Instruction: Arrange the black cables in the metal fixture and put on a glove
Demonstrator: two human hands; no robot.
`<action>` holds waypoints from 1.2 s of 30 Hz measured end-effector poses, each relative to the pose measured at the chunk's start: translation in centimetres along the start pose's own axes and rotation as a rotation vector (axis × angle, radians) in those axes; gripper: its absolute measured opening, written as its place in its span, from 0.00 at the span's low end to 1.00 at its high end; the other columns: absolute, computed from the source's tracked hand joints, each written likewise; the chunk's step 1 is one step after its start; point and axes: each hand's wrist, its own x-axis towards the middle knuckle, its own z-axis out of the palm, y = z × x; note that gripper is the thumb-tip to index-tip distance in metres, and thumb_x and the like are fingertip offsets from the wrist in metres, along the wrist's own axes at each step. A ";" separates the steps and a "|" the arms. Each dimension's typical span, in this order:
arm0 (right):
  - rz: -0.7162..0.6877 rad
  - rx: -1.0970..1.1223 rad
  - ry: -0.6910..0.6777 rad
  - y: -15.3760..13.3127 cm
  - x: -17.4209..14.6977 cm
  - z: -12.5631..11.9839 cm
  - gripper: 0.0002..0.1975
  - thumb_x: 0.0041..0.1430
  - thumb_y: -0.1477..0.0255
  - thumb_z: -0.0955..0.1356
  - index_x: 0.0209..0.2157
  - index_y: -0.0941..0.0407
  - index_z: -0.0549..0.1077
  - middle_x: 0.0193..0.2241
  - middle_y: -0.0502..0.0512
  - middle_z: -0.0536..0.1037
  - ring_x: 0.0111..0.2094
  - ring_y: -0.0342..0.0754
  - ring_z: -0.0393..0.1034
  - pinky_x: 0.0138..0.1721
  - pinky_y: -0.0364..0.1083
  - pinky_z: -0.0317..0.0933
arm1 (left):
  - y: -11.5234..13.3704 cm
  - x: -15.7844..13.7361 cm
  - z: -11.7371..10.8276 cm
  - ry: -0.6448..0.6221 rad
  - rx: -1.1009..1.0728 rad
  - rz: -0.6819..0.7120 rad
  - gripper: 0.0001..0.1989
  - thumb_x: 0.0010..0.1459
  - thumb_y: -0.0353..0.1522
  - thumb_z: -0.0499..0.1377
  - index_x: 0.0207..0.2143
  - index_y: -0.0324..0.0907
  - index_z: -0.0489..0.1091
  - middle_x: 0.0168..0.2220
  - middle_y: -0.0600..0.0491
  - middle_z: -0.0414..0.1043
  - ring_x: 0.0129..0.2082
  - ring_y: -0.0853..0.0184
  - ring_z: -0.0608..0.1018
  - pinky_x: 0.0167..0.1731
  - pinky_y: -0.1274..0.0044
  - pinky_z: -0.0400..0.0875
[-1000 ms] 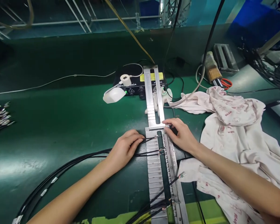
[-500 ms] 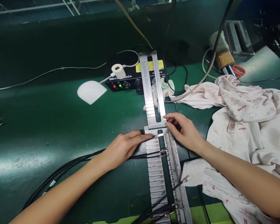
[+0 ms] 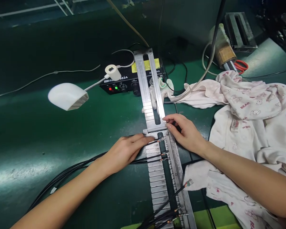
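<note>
My left hand (image 3: 128,151) is closed, its fingers pressing a black cable (image 3: 150,142) flat against the grooved side of a long metal fixture (image 3: 158,175). The cable's end, a small silver connector (image 3: 161,139), lies over the fixture's central slot. My right hand (image 3: 184,132) has thumb and curled index finger at the right edge of the fixture, where the upper slotted plate (image 3: 146,92) meets the lower part. Its other fingers are folded and partly hidden. Just below, two more black cables lie across the grooves with their connectors (image 3: 165,153) at the slot.
Behind the fixture stands a black control box (image 3: 119,84) with red and green lights. A white lamp (image 3: 66,95) leans in at left. White printed cloth (image 3: 238,136) is heaped at right, near a white glove (image 3: 160,87). More black cables (image 3: 159,210) lie across the fixture's near end.
The view has shifted slightly, so the fixture and box appear further left. The white lamp shows larger and turned. Both hands keep their places on the fixture.
</note>
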 end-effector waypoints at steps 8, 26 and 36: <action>0.004 0.007 -0.008 0.0 -0.1 -0.1 0.10 0.69 0.72 0.62 0.49 0.55 0.69 0.43 0.55 0.75 0.44 0.48 0.69 0.48 0.49 0.64 | 1.4 -1.2 0.8 0.205 0.298 -0.029 0.16 0.67 0.24 0.50 0.54 0.41 0.70 0.43 0.46 0.69 0.41 0.64 0.72 0.39 0.74 0.68; -0.016 0.006 0.015 0.2 -0.1 0.1 0.09 0.69 0.71 0.62 0.47 0.56 0.70 0.41 0.54 0.75 0.42 0.47 0.69 0.47 0.48 0.63 | 2.7 -2.1 2.4 0.247 0.037 -0.073 0.15 0.68 0.23 0.50 0.54 0.39 0.66 0.44 0.47 0.71 0.43 0.66 0.73 0.44 0.75 0.69; -0.008 0.007 0.014 0.0 0.0 0.0 0.08 0.69 0.72 0.62 0.47 0.56 0.70 0.41 0.54 0.75 0.42 0.47 0.69 0.46 0.48 0.63 | 2.0 -1.9 1.8 0.255 -0.075 0.015 0.20 0.66 0.21 0.50 0.58 0.42 0.66 0.45 0.47 0.71 0.45 0.67 0.73 0.46 0.75 0.71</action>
